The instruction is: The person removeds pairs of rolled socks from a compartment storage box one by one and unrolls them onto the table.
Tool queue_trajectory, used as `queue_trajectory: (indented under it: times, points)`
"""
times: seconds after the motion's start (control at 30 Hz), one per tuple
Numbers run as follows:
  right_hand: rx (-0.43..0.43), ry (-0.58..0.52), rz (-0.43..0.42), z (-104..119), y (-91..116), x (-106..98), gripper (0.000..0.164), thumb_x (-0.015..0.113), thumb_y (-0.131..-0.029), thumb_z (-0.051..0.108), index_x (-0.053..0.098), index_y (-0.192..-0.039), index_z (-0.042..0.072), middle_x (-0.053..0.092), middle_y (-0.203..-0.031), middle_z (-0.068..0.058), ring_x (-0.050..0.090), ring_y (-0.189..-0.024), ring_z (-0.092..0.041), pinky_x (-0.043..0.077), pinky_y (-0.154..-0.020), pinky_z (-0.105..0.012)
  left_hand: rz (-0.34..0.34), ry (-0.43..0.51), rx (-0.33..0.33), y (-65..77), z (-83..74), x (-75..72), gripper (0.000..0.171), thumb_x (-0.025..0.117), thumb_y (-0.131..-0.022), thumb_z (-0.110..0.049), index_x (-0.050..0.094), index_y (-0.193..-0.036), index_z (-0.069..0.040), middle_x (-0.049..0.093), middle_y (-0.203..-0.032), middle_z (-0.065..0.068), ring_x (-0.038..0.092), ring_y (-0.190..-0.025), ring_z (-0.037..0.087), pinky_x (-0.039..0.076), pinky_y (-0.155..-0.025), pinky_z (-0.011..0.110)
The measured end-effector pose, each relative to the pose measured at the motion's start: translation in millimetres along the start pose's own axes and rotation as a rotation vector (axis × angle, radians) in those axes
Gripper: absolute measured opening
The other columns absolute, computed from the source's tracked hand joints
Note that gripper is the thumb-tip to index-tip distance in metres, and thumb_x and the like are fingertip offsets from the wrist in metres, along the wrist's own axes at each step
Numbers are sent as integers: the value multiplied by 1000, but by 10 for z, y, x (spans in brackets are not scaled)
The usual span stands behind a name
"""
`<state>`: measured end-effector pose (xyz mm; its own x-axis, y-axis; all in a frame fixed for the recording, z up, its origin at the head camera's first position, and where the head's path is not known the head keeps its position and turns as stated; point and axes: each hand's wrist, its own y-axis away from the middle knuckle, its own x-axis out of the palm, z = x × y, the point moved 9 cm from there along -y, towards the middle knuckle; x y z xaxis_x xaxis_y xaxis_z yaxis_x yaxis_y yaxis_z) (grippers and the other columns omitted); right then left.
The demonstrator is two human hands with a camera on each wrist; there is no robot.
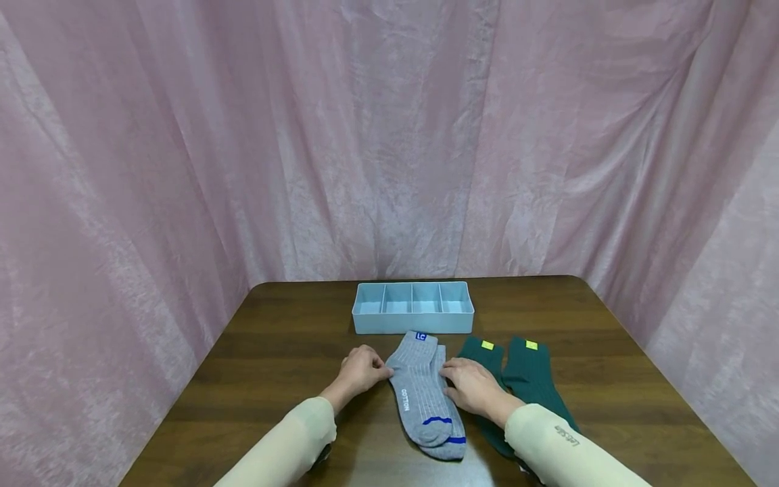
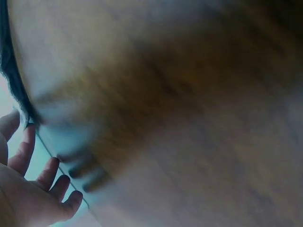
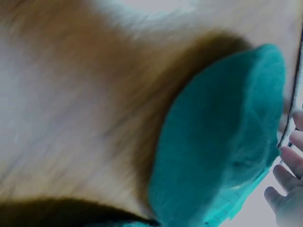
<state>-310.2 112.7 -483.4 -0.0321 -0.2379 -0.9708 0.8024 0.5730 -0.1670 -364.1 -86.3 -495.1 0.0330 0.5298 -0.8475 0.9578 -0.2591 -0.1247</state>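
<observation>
Two grey ribbed socks (image 1: 415, 389) with blue toe stripes lie overlapped at the middle of the table, toes toward me. My left hand (image 1: 362, 368) pinches the left edge of the upper sock, near its heel, between thumb and forefinger; the left wrist view shows that hand (image 2: 45, 194) with its other fingers spread. On the opposite side, my right hand (image 1: 475, 387) rests its fingertips at the right edge of the lower grey sock, thumb and fingers apart. Beneath the right hand and forearm lie green socks (image 1: 532, 368) with yellow labels, partly hidden.
Behind the grey socks stands a light-blue box (image 1: 414, 324) with several compartments in a row. The brown wooden table (image 1: 292, 325) has rounded far corners. Pink curtains (image 1: 389, 135) hang behind it and at both sides. One green sock (image 3: 203, 137) looms close in the right wrist view.
</observation>
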Motion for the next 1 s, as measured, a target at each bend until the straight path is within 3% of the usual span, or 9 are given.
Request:
queue_trajectory:
  times: [0.17,0.4,0.67,1.0]
  points:
    - [40,-82,31,-33,8,-17,40,71,-91,18,65,-126,-2,57,-135,-21,49,-129,-40,37,-106,-54,-6,-6,14,-12,-13,42,19,79,-84,-29,70,-70,-19,61,-108,5,53,-108,30,39,-92,57]
    - [89,-81,90,-123,-1,40,42,71,-92,27,66,-128,5,55,-141,-16,42,-136,-39,30,-110,-56,-36,-19,51,-8,-62,30,21,79,-84,-24,66,-68,-17,60,-107,7,53,-105,31,41,-88,56]
    - [87,-73,135,-124,25,198,44,69,-93,32,66,-130,8,55,-142,-12,42,-136,-37,28,-110,-59,-9,-31,13,65,25,84,22,79,-83,-21,66,-66,-17,58,-99,2,51,-101,27,40,-87,54]
    - [101,-75,131,-136,1,121,43,68,-94,31,65,-131,8,53,-144,-12,41,-137,-37,28,-111,-58,-30,-28,7,23,91,-125,22,78,-84,-21,67,-65,-16,57,-95,0,51,-98,26,40,-84,55]
